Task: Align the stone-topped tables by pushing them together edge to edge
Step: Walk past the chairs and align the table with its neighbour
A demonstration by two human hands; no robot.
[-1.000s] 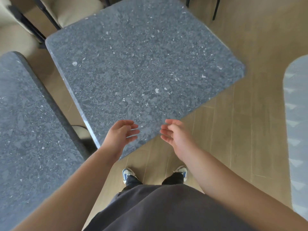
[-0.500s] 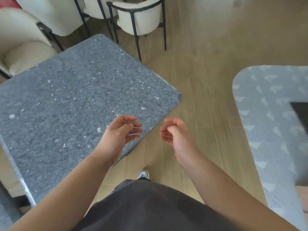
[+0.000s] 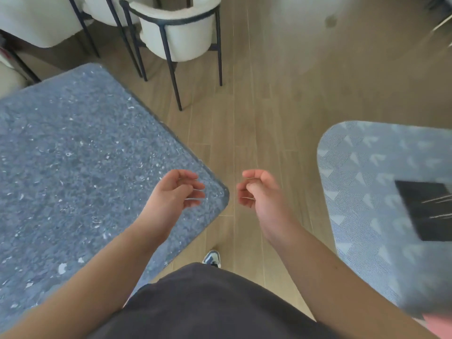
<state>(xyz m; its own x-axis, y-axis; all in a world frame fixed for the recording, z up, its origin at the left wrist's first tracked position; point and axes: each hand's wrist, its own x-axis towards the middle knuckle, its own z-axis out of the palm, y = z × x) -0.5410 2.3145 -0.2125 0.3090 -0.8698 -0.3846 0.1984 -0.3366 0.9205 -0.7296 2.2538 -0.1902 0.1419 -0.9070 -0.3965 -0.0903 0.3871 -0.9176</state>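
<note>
While fingers (image 3: pixel 193 185) hover (curled), table (image 3: pixel 73 167) beneath

Speckled grey stone table (image 3: pixel 73 167), pale wood-plank floor (image 3: pixel 256 118), woven patterned rug (image 3: pixel 367 192), fuzzy cream chair (image 3: pixel 176 33) on dark metal legs.

No legible writing in the head-camera view.
Neither the speckled stone-topped table (image 3: pixel 73 167), the patterned rug (image 3: pixel 367 192), the cream chairs (image 3: pixel 176 33) nor the sneaker (image 3: pixel 212 258) shows any word, label, brand or number that can be read; the rug carries only pale triangular shapes.
</note>
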